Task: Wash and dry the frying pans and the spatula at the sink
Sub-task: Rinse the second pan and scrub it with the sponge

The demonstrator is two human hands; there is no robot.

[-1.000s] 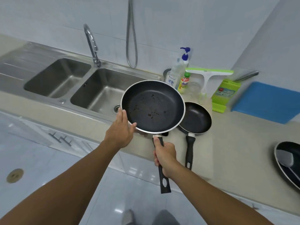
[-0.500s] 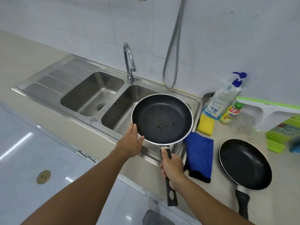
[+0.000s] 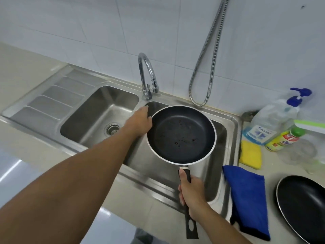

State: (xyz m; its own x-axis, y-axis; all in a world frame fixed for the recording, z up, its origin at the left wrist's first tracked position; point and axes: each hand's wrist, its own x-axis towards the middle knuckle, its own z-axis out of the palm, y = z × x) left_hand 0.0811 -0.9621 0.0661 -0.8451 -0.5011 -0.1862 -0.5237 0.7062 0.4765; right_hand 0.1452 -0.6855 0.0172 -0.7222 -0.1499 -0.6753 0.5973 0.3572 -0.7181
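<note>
Right hand (image 3: pixel 191 194) has its fingers wrapped tight round the black handle of the frying pan (image 3: pixel 181 134), holding it level over the right basin of the sink (image 3: pixel 234 138). There are burnt specks on its surface. Left hand (image 3: pixel 140 122) sits just beside the pan's left rim with its fingers stretched toward the faucet (image 3: pixel 146 76), gripping nothing. A second frying pan (image 3: pixel 302 205) is on the counter's right edge, next to a blue cloth (image 3: pixel 248 196) and a yellow sponge (image 3: pixel 250 154).

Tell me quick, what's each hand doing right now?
Left hand: open, fingers stretched toward the tap, holding nothing.
Right hand: closed around the handle of the frying pan, over the right basin.
</note>
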